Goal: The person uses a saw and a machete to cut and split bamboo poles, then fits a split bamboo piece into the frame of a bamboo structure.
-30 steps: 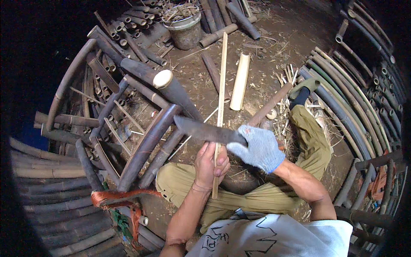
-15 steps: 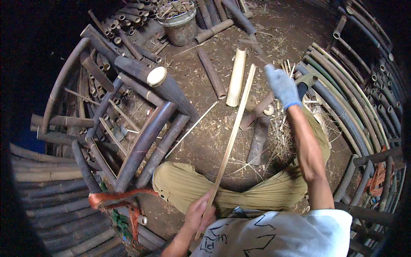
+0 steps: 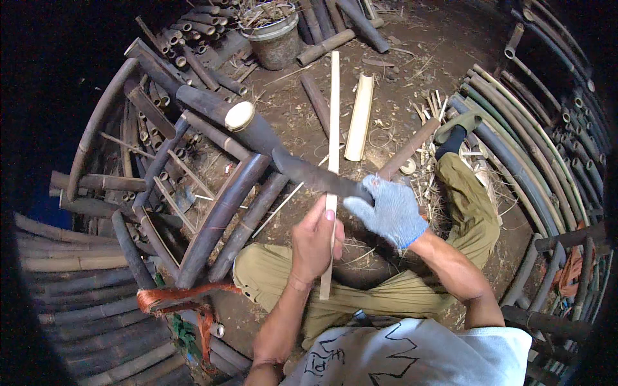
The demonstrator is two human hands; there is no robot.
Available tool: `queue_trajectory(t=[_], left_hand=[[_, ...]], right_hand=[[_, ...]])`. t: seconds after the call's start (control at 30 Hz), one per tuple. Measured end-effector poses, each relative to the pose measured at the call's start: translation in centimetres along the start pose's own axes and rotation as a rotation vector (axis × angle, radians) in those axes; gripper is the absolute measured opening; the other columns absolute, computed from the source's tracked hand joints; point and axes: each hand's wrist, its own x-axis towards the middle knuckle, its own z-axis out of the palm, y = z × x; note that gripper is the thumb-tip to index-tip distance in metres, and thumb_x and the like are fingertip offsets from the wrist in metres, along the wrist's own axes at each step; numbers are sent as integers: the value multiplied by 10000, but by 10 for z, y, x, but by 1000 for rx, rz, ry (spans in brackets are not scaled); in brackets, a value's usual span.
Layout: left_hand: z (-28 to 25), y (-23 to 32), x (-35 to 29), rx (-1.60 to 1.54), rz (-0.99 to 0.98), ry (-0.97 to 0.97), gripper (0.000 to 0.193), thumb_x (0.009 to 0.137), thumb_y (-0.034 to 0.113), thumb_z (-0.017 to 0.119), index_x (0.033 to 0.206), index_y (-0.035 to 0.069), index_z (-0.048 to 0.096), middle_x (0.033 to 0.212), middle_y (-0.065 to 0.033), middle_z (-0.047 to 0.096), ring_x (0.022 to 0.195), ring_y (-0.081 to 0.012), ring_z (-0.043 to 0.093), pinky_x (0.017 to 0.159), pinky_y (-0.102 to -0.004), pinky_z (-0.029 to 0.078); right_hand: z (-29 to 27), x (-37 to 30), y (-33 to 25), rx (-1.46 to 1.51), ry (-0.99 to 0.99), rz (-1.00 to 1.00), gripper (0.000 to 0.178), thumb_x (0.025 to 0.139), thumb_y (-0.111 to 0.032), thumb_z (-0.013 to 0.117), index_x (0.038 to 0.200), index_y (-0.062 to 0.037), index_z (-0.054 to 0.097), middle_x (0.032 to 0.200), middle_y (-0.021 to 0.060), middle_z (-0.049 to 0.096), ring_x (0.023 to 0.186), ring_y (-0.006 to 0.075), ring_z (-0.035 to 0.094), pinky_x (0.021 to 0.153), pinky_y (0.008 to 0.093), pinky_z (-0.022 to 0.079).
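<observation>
My bare left hand [image 3: 315, 243] grips a long pale bamboo strip [image 3: 333, 122] near its lower end, holding it upright over my lap. My right hand [image 3: 388, 211], in a grey knit glove, holds the handle of a broad dark knife [image 3: 317, 177]. The blade points left and lies across the strip just above my left hand. I sit on the dirt floor with my legs in olive trousers stretched out.
Dark bamboo poles [image 3: 219, 212] lie stacked at my left, one with a pale cut end [image 3: 239, 116]. A split pale bamboo half [image 3: 359, 116] and a brown stick [image 3: 407, 152] lie ahead. A grey bucket [image 3: 275, 37] stands at the back. Curved poles [image 3: 515, 167] line the right.
Half a second ago my right hand was raised far out to the right and the strip leaned away. Now the knife is back across the strip and my left hand has moved up it.
</observation>
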Motion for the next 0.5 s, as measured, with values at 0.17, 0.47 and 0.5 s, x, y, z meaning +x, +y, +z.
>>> queue_trajectory(t=[0.17,0.47,0.5], left_hand=[[4,-7,-20,-27,-17,14,454,1056,160,451,1490,34,419,645,-10,550,486,-70,488,447,-238,412],[-23,-30,-99,20,-113,-145,416,1040,199,479,1394,-18,493,575,-25,516,414,-98,439,402,-249,362],[-31,-37,-107,25,-125,-154,402,1039,209,483,1365,-24,514,571,-26,516,409,-99,435,402,-248,365]], right_hand=[[-3,20,17,-47,63,24,562,881,-629,590,888,-71,659,774,195,685,732,401,685,632,492,535],[-26,95,116,-214,288,189,682,950,-632,454,849,10,659,816,279,672,871,443,673,769,530,513],[-41,102,121,-75,252,320,714,954,-640,431,829,25,659,789,268,668,841,430,670,741,509,507]])
